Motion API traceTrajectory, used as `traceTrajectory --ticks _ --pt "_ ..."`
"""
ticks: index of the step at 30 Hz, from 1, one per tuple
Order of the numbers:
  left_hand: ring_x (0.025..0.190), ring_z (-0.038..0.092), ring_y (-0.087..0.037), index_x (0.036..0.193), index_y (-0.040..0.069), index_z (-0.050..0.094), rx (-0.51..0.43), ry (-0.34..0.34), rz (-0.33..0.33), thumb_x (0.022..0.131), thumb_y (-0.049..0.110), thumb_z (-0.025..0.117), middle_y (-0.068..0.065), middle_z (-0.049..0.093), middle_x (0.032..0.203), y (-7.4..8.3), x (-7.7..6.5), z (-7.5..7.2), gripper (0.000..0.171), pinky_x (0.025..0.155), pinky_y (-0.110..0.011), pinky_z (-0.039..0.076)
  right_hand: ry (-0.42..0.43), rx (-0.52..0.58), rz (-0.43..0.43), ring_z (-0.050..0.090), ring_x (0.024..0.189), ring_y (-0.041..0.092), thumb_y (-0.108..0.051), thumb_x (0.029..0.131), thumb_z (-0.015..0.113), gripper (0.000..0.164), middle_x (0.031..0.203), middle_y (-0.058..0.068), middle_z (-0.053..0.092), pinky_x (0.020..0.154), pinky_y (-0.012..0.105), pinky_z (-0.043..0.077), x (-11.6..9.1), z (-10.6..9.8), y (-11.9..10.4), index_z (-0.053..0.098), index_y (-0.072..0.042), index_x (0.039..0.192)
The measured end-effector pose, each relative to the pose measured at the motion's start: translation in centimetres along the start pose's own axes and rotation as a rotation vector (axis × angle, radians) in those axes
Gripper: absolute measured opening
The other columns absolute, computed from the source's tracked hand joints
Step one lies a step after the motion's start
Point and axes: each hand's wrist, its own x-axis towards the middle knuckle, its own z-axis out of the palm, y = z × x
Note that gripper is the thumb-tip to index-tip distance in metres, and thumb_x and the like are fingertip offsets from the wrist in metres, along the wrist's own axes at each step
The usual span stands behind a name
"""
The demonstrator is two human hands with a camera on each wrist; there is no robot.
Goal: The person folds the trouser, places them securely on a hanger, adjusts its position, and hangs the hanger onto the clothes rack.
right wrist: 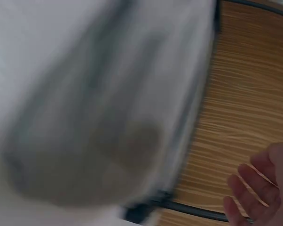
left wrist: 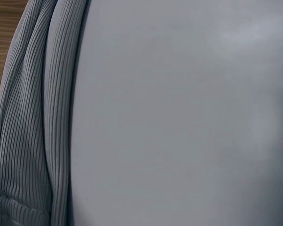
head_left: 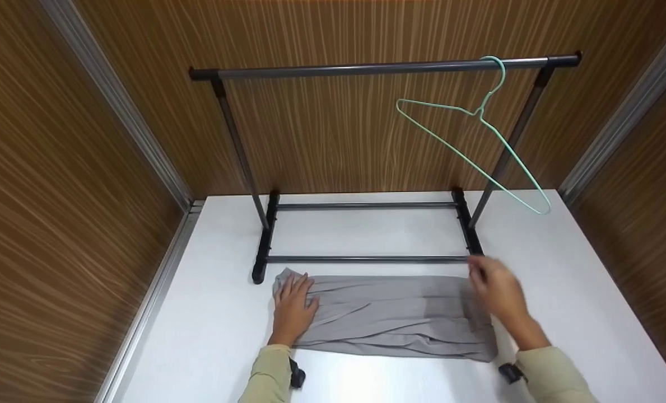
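A grey garment (head_left: pixel 383 313), folded into a long strip with creases, lies on the white table. The left wrist view shows ribbed fabric (left wrist: pixel 24 132) along its left side. My left hand (head_left: pixel 293 310) rests on the garment's left end, fingers spread. Over the right end hovers my right hand (head_left: pixel 498 288), blurred in the head view. In the right wrist view that hand (right wrist: pixel 261 188) has loosely bent fingers and nothing in them, while the garment (right wrist: pixel 90 141) looks smeared by motion.
A black and grey clothes rack (head_left: pixel 361 259) stands behind the garment, its lower front bar close to the cloth. From the top rail (head_left: pixel 344 70) hangs a mint-green hanger (head_left: pixel 450 148) at the right. Wood-grain panels (head_left: pixel 333 140) enclose the white table (head_left: pixel 209 313) on three sides.
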Motion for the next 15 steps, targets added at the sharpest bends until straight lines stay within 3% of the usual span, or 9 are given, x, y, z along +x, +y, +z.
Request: traceTrajectory --ticks 4,8,11,15 --pt "0.133 0.028 -0.032 0.125 0.014 0.057 -0.014 0.004 -0.007 0.088 0.033 0.059 -0.005 0.047 0.137 0.2 -0.2 0.1 0.042 0.106 -0.054 0.015 0.24 -0.065 -0.144 0.058 0.08 0.031 0.004 0.08 0.059 0.021 0.086 0.015 0.065 0.07 0.04 0.044 4.4 -5.2 -2.3 0.067 0.002 0.1" --pt "0.135 0.025 -0.033 0.126 0.013 0.056 -0.022 0.005 -0.044 0.087 0.032 0.059 -0.007 0.042 0.141 0.1 -0.4 0.1 0.043 0.105 -0.055 0.015 0.32 -0.128 -0.1 0.052 0.087 0.036 -0.002 0.083 0.06 0.025 0.097 0.019 0.062 0.074 0.045 0.04 8.4 -9.9 -3.2 0.064 0.001 0.107" --pt "0.136 0.021 -0.031 0.13 0.013 0.052 -0.041 0.015 -0.109 0.087 0.032 0.059 -0.007 0.035 0.146 0.0 -0.3 0.0 0.047 0.105 -0.055 0.014 0.254 -0.161 0.029 0.047 0.101 0.039 -0.012 0.088 0.059 0.034 0.114 0.021 0.056 0.078 0.051 0.039 10.6 -12.2 -2.9 0.058 -0.001 0.12" --pt "0.136 0.022 -0.029 0.133 0.011 0.047 -0.071 0.031 -0.155 0.088 0.033 0.059 -0.006 0.033 0.146 0.0 -0.1 0.0 0.052 0.103 -0.054 0.017 0.035 -0.188 0.174 0.042 0.109 0.04 -0.027 0.095 0.051 0.045 0.119 0.023 0.049 0.083 0.056 0.039 11.9 -13.6 -2.0 0.048 -0.002 0.133"
